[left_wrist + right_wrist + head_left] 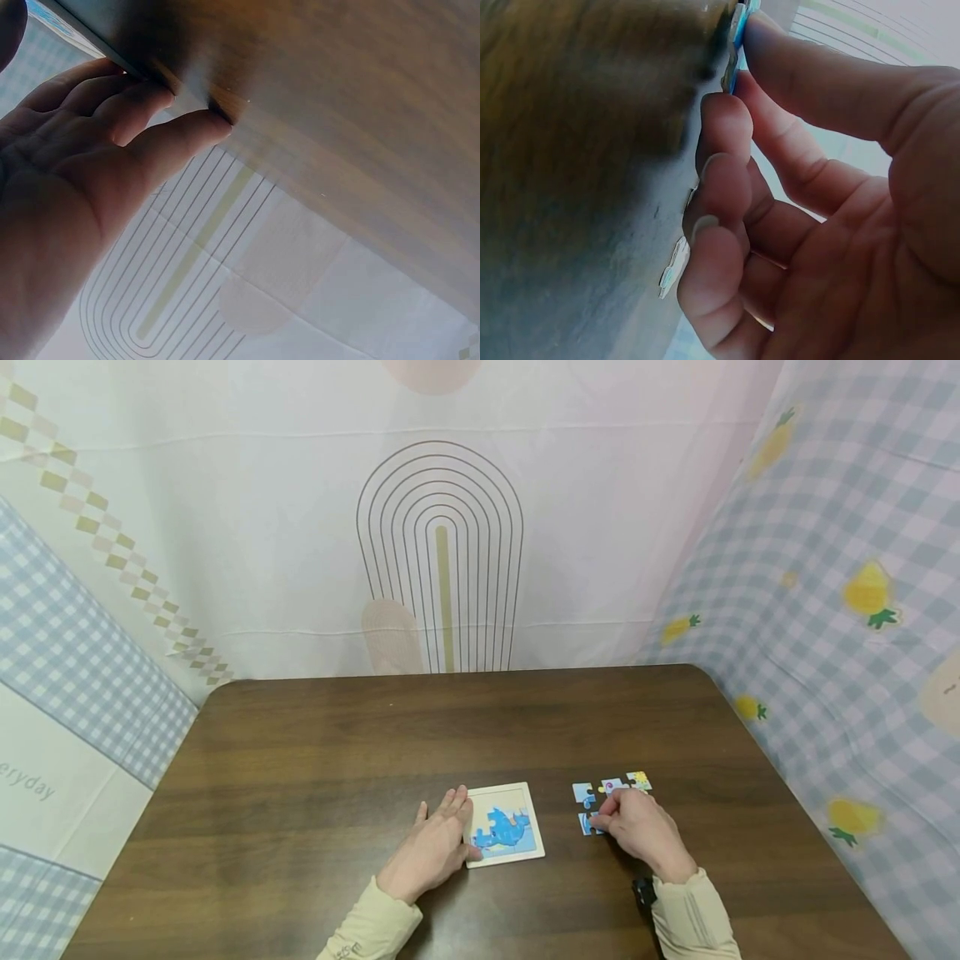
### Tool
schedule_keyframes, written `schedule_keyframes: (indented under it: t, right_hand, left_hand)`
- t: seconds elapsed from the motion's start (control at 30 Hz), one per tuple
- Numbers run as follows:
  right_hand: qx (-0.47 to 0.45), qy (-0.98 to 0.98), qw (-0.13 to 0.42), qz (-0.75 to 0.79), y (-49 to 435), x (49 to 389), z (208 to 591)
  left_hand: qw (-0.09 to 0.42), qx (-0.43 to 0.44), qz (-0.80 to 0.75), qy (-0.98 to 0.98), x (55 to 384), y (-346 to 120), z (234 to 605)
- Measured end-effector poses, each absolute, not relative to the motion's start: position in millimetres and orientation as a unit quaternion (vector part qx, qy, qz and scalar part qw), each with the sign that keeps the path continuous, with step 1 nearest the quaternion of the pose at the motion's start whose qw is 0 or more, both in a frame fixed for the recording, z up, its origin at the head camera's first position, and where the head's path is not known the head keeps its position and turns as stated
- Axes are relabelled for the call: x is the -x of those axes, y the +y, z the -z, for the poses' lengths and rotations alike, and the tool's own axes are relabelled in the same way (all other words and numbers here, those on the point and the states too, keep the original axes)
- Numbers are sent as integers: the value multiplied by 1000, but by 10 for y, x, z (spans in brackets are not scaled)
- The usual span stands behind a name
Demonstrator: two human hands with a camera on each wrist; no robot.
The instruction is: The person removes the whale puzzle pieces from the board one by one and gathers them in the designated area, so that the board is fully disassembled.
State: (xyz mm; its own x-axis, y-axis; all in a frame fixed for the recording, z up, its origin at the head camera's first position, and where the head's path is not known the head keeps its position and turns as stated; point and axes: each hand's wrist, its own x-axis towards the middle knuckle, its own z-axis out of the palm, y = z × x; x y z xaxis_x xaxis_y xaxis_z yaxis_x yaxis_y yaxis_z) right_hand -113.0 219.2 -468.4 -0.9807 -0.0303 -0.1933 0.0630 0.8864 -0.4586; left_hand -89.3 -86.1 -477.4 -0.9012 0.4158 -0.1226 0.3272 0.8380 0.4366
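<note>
A square puzzle tray (498,791) with a pale rim lies on the table, partly filled with blue pieces forming a dolphin-like picture (504,829). My left hand (433,846) rests along the tray's left edge, its fingers extended; in the left wrist view the hand (82,157) touches that side. Right of the tray, the thumb and a finger of my right hand (641,827) pinch a blue puzzle piece (586,824) at the table surface. In the right wrist view, only this piece's thin edge (733,67) shows by the thumb. Its other fingers curl loosely.
Several loose pieces lie around the right hand: a blue one (582,792), one with a pinkish mark (612,786) and a yellow one (639,780). The brown wooden table (315,760) meets a patterned cloth backdrop (300,568) at its far edge.
</note>
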Motion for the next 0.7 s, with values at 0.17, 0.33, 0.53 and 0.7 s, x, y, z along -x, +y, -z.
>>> schedule_keyframes:
  t: [0.17, 0.33, 0.53, 0.7]
  right_hand:
    - [-7, 967, 100, 234, 2194, 1135, 4694]
    - [-6, 968, 101, 232, 2196, 1139, 4696]
    - [-9, 968, 103, 230, 2194, 1136, 4694]
    - [-14, 968, 104, 228, 2183, 1128, 4691]
  left_hand:
    - [103, -197, -205, 953, 891, -862, 4783]
    - [98, -199, -203, 954, 907, -867, 4795]
    - [94, -203, -205, 953, 903, -873, 4794]
    - [96, -203, -208, 952, 893, -874, 4792]
